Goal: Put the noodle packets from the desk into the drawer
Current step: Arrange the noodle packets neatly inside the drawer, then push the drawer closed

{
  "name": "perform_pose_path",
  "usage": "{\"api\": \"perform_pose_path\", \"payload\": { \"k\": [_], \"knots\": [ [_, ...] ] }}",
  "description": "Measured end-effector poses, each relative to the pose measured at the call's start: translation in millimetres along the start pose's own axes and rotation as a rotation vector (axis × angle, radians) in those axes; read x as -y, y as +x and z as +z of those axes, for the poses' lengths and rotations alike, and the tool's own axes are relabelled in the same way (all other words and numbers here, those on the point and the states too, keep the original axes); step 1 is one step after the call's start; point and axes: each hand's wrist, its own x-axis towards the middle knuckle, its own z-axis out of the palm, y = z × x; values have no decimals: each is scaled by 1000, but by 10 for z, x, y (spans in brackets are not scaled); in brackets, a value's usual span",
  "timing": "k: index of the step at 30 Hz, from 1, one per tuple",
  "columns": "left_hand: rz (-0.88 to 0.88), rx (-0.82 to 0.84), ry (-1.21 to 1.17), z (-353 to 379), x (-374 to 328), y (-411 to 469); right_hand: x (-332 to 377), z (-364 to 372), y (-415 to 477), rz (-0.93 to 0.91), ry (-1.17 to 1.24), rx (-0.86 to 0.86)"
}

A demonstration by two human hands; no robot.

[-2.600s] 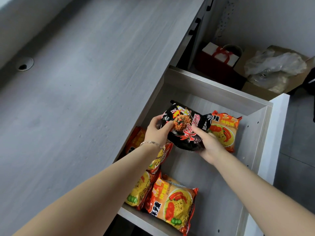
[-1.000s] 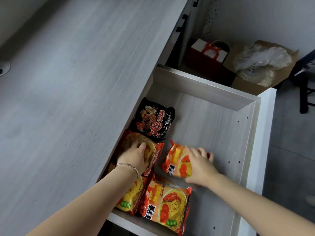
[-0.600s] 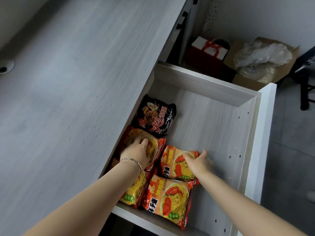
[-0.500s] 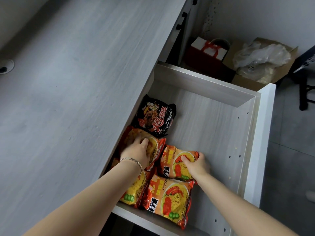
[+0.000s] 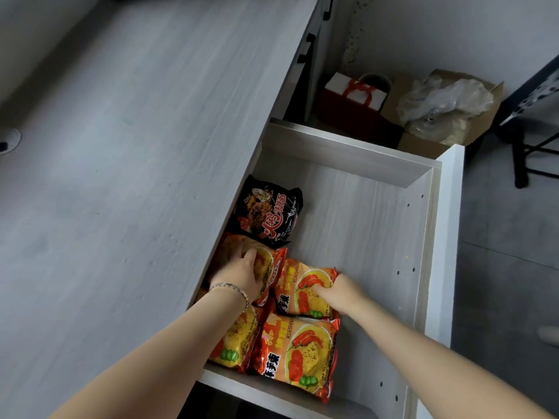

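the open pale grey wooden drawer (image 5: pixel 357 164) holds five noodle packets along its left side, and the grey wood-grain desk top (image 5: pixel 127 146) shows no packet in the visible part. the black glossy noodle packet with red letters (image 5: pixel 267 214) lies farthest, partly under the desk edge. the left hand (image 5: pixel 242 275), with a thin silver bracelet (image 5: pixel 231 290) on the wrist, presses flat with fingers spread on an orange and yellow plastic noodle packet (image 5: pixel 266 261) just near of the black one. the right hand (image 5: pixel 338 293) has its fingers curled down onto a second orange noodle packet with a red chilli picture (image 5: pixel 302 285); i cannot tell if it grips it or only pushes. two more orange packets (image 5: pixel 298 352) lie nearest, touching each other.

i think the task is almost finished and only tidying is left. the risk: the packets overlap and slide easily, so a strong push can ride one over another, and it may then catch under the desk edge when the drawer closes. hard pressing can also crush the noodles.
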Motion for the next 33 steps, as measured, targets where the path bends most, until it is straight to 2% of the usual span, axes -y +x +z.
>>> {"api": "perform_pose_path", "payload": {
  "k": [5,9,14,18,21,25,30,33],
  "knots": [
    [-10,95,19,-155,-63,-63,48,-399,-314,-18,-51,-101],
    [81,-23,148,-344,-425,-265,6,-819,-598,-76,40,-204],
    [208,23,43,-457,-1112,-503,-193,-1438,-695,-162,78,-309],
    [188,29,-88,-222,-1741,-677,-415,-1916,-638,-206,40,-369],
    [151,49,-151,-32,-2196,-798,-623,-2159,-532,-213,1,-320],
    [53,71,-188,189,-2663,-882,-781,-2286,-524,-254,-114,-152],
    [-47,55,-175,294,-2940,-790,-815,-2329,-404,-296,-84,-143],
    [-44,24,-168,291,-2916,-778,-795,-2323,-355,-298,-45,-116]
  ]
}}
